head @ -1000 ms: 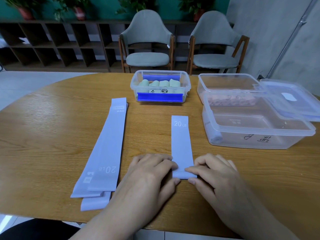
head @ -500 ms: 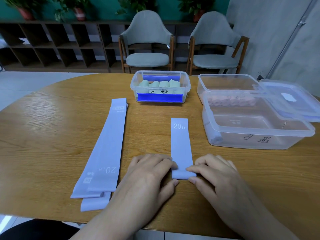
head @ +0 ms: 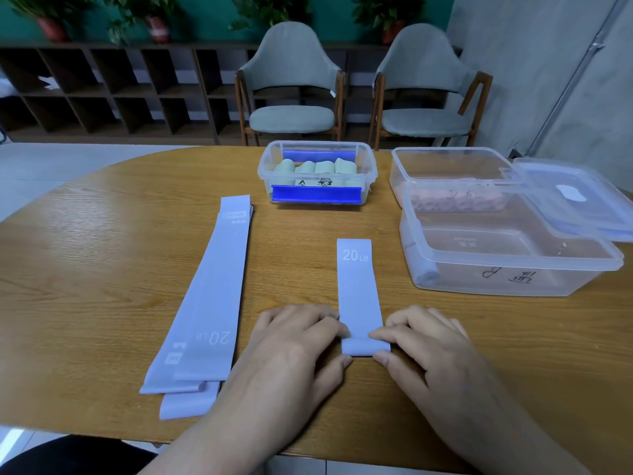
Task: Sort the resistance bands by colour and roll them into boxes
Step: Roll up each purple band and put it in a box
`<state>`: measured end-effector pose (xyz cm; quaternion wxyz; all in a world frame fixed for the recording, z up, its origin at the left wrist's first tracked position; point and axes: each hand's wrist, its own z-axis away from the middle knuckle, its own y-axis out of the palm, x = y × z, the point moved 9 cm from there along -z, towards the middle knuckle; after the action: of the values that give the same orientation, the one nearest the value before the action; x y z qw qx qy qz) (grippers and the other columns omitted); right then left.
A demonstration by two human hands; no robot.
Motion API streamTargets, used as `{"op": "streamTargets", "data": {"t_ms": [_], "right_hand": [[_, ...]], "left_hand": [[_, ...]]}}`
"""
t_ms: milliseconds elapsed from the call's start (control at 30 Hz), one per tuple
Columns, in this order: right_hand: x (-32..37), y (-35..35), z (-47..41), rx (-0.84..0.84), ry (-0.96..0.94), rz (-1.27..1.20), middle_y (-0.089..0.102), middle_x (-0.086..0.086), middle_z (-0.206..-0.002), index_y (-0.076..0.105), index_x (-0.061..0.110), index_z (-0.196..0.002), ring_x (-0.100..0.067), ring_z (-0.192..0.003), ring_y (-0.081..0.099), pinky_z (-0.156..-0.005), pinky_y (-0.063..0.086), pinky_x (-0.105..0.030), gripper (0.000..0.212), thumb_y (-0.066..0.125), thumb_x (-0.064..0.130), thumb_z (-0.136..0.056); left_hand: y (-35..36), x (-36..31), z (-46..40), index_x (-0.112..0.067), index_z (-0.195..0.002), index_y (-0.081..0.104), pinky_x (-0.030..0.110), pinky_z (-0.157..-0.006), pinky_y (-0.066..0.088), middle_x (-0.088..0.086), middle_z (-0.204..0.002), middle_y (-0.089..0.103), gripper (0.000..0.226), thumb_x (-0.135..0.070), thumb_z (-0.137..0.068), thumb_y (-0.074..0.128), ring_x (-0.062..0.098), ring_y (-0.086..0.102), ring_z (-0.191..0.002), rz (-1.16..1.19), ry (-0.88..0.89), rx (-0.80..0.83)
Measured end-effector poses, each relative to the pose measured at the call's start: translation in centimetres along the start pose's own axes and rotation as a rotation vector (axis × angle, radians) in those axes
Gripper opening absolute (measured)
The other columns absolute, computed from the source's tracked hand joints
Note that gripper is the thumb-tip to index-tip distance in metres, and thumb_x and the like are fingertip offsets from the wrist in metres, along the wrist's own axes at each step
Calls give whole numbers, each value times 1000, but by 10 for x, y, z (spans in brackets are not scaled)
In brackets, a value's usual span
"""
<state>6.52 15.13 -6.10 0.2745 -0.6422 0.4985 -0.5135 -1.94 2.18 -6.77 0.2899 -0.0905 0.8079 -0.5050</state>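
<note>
Nearest to me, my left hand (head: 294,341) and my right hand (head: 424,341) pinch the two ends of the small roll (head: 365,347) that I am making from the purple band (head: 358,289); on each side the thumb is under the near edge and the fingers are curled on top. Compared with a second ago the roll is a little thicker, and the flat part with "20 LB" has become shorter, its far end pulled toward me. So I judge the rolling is going well, but most of the band is not yet wound. To my left the other purple bands (head: 205,303) wait flat on the table (head: 102,269). Farther on the right stands the clear box (head: 507,265) with one purple roll (head: 423,272) inside, and behind, the small box (head: 318,176) with green rolls.
</note>
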Motion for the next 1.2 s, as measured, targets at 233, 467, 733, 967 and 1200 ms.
{"op": "streamTargets", "data": {"t_ms": [233, 467, 733, 967, 1200], "right_hand": [[-2, 0, 1, 15, 18, -7, 51, 26, -101, 65, 37, -106, -1, -95, 51, -81, 46, -34, 20, 57, 43, -89], [0, 0, -1, 22, 15, 1, 52, 24, -100, 68, 34, -108, 0, -94, 50, -80, 45, -34, 34, 40, 48, -94], [-3, 3, 0, 45, 25, -4, 49, 28, -104, 61, 39, -106, 3, -99, 47, -84, 40, -27, 18, 53, 44, -90], [-1, 1, 0, 35, 25, 4, 51, 26, -102, 66, 34, -109, 2, -95, 47, -81, 41, -28, 32, 43, 49, -91], [-3, 3, 1, 44, 28, -12, 50, 28, -104, 62, 36, -107, 2, -99, 48, -85, 42, -30, 20, 56, 43, -90]], "left_hand": [[0, -2, -1, -38, -105, 66, 25, -94, 31, -23, -115, 59, 24, -48, -94, 47, 1, 53, -111, -19, 6, -9], [0, -1, -1, -39, -108, 63, 27, -96, 32, -24, -118, 58, 24, -49, -91, 50, 0, 52, -113, -8, 4, 16], [1, -1, 0, -38, -109, 65, 28, -96, 35, -24, -117, 58, 26, -47, -95, 45, 1, 53, -113, -15, -1, 10], [2, 1, 0, -39, -108, 62, 28, -97, 31, -24, -117, 58, 23, -47, -91, 49, 1, 53, -112, -18, -10, 30], [2, 1, 0, -36, -111, 66, 28, -99, 32, -23, -118, 59, 29, -48, -93, 48, 1, 54, -114, -12, -16, 25]]}}
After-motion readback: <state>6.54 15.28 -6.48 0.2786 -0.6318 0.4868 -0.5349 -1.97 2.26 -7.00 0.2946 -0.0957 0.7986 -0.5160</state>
